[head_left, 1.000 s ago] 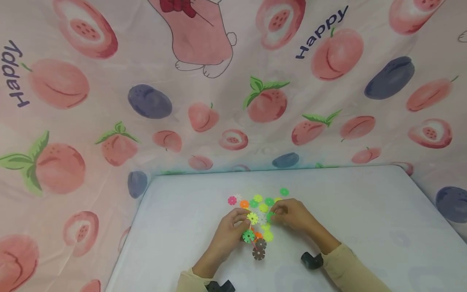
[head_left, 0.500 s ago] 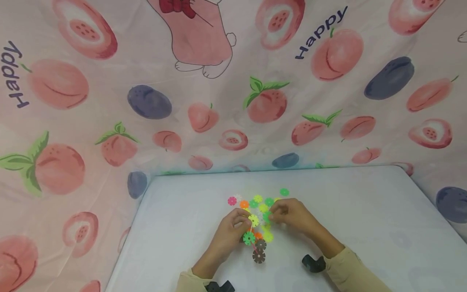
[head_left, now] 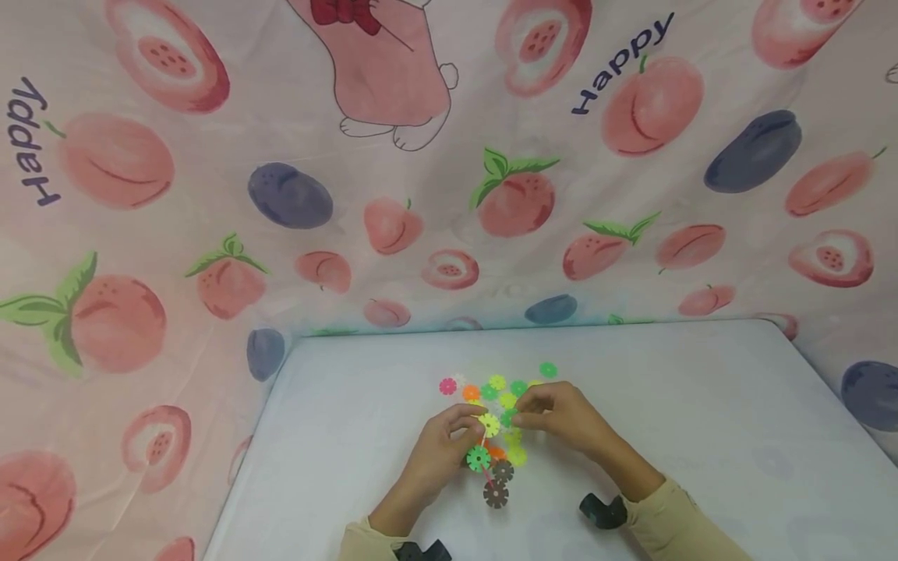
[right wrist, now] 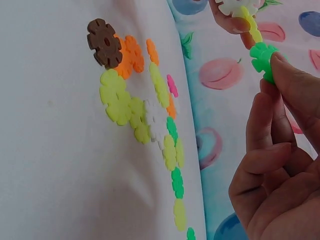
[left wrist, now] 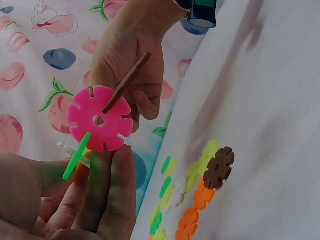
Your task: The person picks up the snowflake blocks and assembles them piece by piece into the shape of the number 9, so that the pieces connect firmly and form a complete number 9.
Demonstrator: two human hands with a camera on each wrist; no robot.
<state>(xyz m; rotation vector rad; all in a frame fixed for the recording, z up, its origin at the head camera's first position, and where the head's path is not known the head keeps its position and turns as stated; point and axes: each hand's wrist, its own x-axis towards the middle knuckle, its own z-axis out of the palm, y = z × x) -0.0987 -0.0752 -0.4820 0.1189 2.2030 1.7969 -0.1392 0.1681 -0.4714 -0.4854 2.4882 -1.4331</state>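
My left hand (head_left: 445, 444) holds a chain of notched plastic discs, its fingertips and thumb pinching the yellow disc (head_left: 489, 425) at the top. Below hang a white disc seen edge-on, a green disc (head_left: 479, 458), a pink disc (left wrist: 109, 129) and, at the bottom, a brown disc (head_left: 496, 494). Slots at their rims join them at angles. Facing it, my right hand (head_left: 564, 421) pinches a single green disc (right wrist: 264, 59) between thumb and fingertips. In the right wrist view this green disc is right at the edge of the yellow disc (right wrist: 253, 26).
Several loose discs lie on the white table (head_left: 701, 405) beneath and beyond my hands: an orange disc (head_left: 471, 393), a pink disc (head_left: 447, 386), a far green disc (head_left: 548, 369) and a second brown disc (right wrist: 105, 44). A fruit-print cloth (head_left: 421, 179) hangs behind the table.
My right hand has brought the green disc slightly left, closer to the yellow disc. The chain in my left hand has shifted a little downward. The loose discs lie as before.
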